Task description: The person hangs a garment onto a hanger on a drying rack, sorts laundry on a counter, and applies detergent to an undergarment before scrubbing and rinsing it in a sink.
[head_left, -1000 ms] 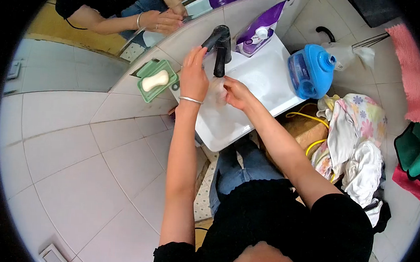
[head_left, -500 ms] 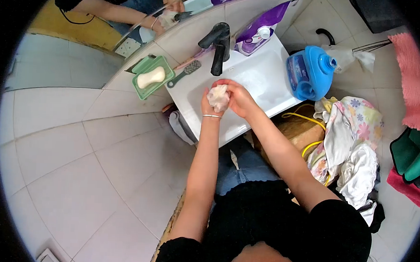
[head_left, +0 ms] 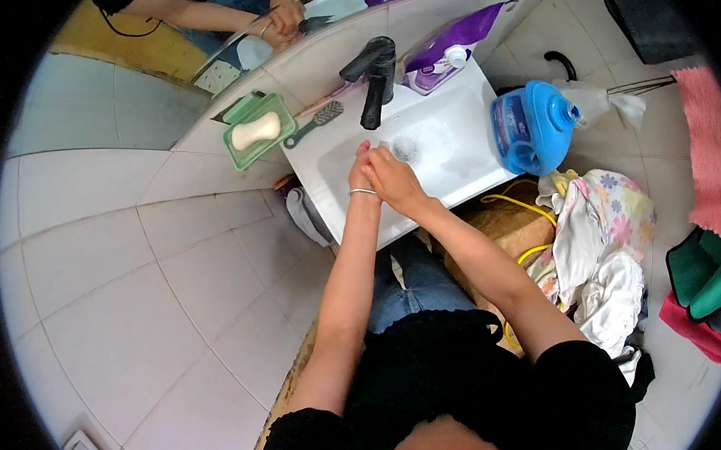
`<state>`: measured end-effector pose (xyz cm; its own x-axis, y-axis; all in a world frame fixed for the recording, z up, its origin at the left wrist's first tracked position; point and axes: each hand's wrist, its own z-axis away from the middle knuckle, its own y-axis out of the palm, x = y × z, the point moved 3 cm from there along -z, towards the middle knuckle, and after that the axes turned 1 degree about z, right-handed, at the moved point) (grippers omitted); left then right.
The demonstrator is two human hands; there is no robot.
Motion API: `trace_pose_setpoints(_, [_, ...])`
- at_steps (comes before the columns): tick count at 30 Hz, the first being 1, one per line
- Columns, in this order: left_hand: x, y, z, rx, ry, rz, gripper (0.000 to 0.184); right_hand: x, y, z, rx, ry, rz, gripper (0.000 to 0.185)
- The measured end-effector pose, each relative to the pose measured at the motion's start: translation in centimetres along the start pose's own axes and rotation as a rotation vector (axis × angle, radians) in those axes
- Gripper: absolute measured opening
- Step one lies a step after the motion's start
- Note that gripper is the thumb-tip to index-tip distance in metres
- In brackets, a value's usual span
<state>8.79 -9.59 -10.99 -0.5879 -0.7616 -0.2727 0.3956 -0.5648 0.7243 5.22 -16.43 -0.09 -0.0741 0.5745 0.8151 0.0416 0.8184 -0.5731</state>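
Observation:
My left hand [head_left: 360,170] and my right hand [head_left: 391,176] are pressed together over the near left part of the white sink [head_left: 460,145]. The right hand covers the left palm, its fingers folded over the left hand. The small crumpled whitish cloth seen a moment earlier in the left palm is hidden between them now. A thin bracelet [head_left: 363,191] circles my left wrist. Just beyond the fingers, the black faucet [head_left: 376,81] points down into the basin. Suds [head_left: 408,149] lie on the basin floor right of the hands.
A green soap dish [head_left: 273,141] holds a white soap bar [head_left: 256,131], beside a grey brush [head_left: 315,125]. A purple pouch [head_left: 444,64] stands behind the sink, a blue detergent bottle [head_left: 534,126] at its right corner. Piled clothes [head_left: 608,260] lie lower right. A mirror [head_left: 124,106] is left.
My right hand has closed over the left palm, covering the whitish cloth that showed there before. Foam and the drain area now show more clearly in the basin.

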Motion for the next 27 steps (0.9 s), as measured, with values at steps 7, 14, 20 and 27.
trace_pose_setpoints(7, [-0.2,2.5,1.1,-0.104,0.158,-0.134,0.015,-2.6,-0.1,-2.0,-0.012,0.183,0.091,0.021])
trace_pose_setpoints(14, [-0.1,2.1,1.9,0.02,0.082,0.045,0.021,-7.7,2.6,-2.3,-0.283,0.747,-0.716,0.031])
trace_pose_setpoints(20, [-0.4,0.9,2.4,-0.064,0.144,0.072,0.024,-3.6,1.9,-1.4,-0.148,0.552,-1.091,0.035])
trace_pose_setpoints(27, [-0.4,-5.7,-5.7,-0.05,0.063,0.007,0.018,-0.7,1.4,-1.3,-0.016,0.216,-0.731,0.024])
